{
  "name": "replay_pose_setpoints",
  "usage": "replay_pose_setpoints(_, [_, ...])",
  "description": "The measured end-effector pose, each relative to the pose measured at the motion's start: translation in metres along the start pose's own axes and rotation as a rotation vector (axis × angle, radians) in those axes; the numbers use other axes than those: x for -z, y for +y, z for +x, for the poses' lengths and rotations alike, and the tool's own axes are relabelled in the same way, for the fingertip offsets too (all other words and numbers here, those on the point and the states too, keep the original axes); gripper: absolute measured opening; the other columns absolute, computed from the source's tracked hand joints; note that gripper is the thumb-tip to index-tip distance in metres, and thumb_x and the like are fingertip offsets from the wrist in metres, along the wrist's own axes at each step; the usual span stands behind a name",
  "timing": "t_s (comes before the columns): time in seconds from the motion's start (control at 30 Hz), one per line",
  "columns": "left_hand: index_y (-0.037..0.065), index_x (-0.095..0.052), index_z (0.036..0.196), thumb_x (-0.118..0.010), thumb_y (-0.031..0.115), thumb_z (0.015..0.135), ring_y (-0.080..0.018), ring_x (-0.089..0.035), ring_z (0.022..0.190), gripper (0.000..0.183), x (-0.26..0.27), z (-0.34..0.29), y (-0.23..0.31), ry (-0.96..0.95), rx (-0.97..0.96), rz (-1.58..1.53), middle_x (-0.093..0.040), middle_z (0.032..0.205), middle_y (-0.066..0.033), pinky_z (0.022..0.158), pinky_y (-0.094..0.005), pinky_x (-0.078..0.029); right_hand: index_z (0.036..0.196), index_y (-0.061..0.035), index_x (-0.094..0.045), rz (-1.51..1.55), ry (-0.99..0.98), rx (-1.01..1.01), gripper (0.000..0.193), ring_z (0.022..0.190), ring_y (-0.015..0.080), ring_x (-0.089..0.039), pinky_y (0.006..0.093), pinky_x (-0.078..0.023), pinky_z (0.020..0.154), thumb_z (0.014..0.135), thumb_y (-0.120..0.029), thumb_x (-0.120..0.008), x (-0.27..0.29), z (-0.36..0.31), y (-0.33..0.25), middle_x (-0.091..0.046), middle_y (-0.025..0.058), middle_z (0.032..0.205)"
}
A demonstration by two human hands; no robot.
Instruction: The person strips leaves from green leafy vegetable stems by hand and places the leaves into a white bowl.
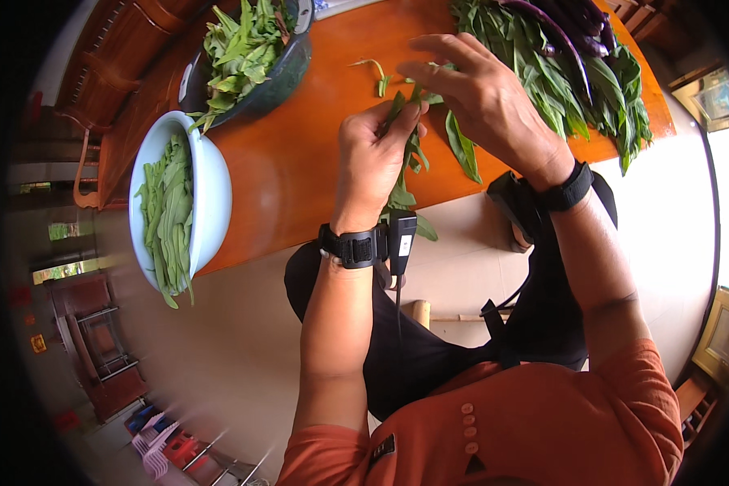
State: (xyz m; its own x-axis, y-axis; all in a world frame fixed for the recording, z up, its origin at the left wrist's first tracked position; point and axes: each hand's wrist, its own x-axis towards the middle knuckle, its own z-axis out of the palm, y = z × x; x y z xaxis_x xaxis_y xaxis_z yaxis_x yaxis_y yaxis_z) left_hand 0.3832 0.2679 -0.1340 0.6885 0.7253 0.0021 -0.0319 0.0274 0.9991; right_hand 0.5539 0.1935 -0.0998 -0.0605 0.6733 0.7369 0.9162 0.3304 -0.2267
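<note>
My left hand (pixel 374 158) is closed over the table's near side, pinching a stalk of leafy greens (pixel 400 193) between thumb and fingers. The leaves hang below that hand, past the table edge. Just to the right, my right hand (pixel 498 105) is raised with its fingers apart, close to the top of the stalk. I see nothing held in it, though its palm side is partly hidden. A loose long leaf (pixel 462 150) lies on the table under the right hand. Beyond my hands rests a small bit of stem (pixel 381 79).
A light blue bowl (pixel 219 190) of picked leaves stands at the table's left edge. Behind it is a dark basin (pixel 287 81) heaped with greens. At the far right, a pile of long-leaved greens (pixel 535 81) lies with purple eggplants (pixel 579 28) on the wooden table (pixel 300 170).
</note>
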Motion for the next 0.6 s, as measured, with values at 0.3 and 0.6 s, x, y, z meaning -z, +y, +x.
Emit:
replay_pose_setpoints(0.3, [-0.004,-0.07,0.088,-0.064,0.016,0.1,-0.0053,-0.05,0.058,0.024,-0.011,-0.001,0.005,0.039,-0.024,0.12,-0.061,0.069,-0.0009,0.049,-0.0239,-0.043,0.086,-0.0039,-0.065,-0.175,-0.206,0.022,0.018,0.091,0.0279,-0.062,0.0384,-0.052,0.076,0.075,-0.016,-0.072,-0.006,-0.012,-0.002,-0.061,0.0097,0.088])
replay_pose_setpoints(0.6, [0.0,-0.071,0.088,-0.065,0.016,0.098,-0.0059,-0.056,0.063,0.02,-0.003,-0.003,0.008,0.016,-0.074,0.018,-0.067,0.075,-0.0014,0.057,-0.0224,-0.043,0.084,0.0053,-0.063,0.66,-0.052,-0.777,0.02,0.057,0.0245,-0.06,0.0367,-0.05,0.059,0.093,-0.009,-0.052,-0.021,-0.005,-0.022,-0.065,0.0166,0.069])
